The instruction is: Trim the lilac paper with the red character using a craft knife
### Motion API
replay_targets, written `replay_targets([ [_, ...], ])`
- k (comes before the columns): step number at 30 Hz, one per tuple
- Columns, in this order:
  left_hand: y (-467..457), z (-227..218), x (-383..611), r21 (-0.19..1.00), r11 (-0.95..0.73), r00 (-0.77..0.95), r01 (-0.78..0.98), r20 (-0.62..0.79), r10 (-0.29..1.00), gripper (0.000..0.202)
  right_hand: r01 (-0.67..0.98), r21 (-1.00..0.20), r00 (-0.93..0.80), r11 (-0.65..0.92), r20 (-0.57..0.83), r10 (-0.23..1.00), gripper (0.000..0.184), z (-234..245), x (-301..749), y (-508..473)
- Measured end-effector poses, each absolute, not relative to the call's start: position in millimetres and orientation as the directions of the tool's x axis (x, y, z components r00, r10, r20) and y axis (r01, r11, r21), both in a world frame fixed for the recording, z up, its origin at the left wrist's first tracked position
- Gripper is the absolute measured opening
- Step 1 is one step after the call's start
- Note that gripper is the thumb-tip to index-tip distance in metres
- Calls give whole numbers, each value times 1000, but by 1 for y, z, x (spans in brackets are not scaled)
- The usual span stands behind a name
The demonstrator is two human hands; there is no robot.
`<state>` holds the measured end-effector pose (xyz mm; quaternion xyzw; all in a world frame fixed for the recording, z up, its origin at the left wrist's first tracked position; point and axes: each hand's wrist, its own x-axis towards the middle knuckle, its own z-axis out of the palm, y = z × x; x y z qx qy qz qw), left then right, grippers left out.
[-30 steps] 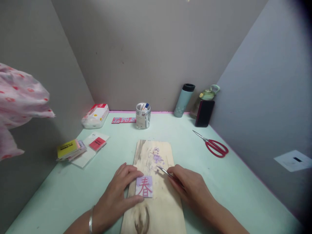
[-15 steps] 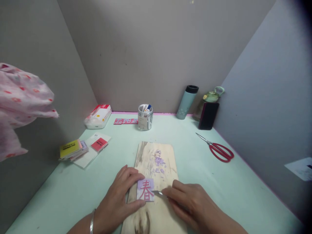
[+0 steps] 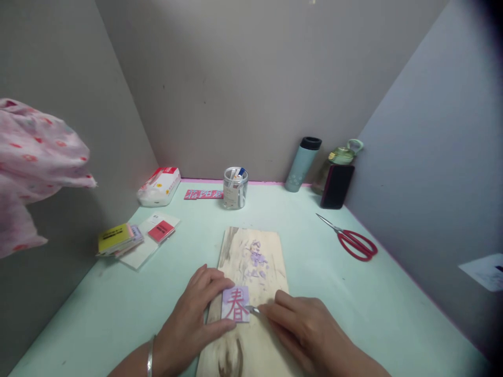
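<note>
On a wooden board [image 3: 271, 241] lies a small square carving block [image 3: 242, 297], lilac and white with a red Chinese character on its face. My left hand [image 3: 196, 309] grips the block from the left, thumb at its lower edge and index finger at its upper left corner. In my right hand [image 3: 298, 322] is a carving knife [image 3: 253, 309], held like a pen. Its metal tip touches the block's right side, beside the character. The fingers hide most of the handle. Lilac shavings [image 3: 257, 259] are scattered on the board beyond the block.
Red-handled scissors [image 3: 356, 244] lie to the right. Behind stand a glass jar of pens [image 3: 235, 188], a blue tumbler [image 3: 302, 165], a green bottle [image 3: 341, 155] and a phone [image 3: 337, 187]. Coloured pads [image 3: 117, 239], a tissue pack [image 3: 159, 187] and red carved pieces [image 3: 203, 194] sit left.
The knife tip stays at the block's right side, with only a slight shift of the right hand. My left hand keeps its grip. The whole view has moved slightly.
</note>
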<state>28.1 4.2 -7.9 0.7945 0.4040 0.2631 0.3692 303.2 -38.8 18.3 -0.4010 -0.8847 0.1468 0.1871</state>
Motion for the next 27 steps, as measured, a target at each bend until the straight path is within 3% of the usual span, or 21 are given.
replay_targets([
  [5,5,-12,27,802,-419,540,426,145,829,40,672,-355,-603,650,249,758,24,14,301,-40],
  [13,6,-9,28,803,-405,541,437,125,832,41,658,-410,-599,631,223,769,25,17,304,-39],
  [27,6,-11,27,828,-382,527,409,127,840,41,670,-319,-602,670,295,742,21,14,297,-39],
])
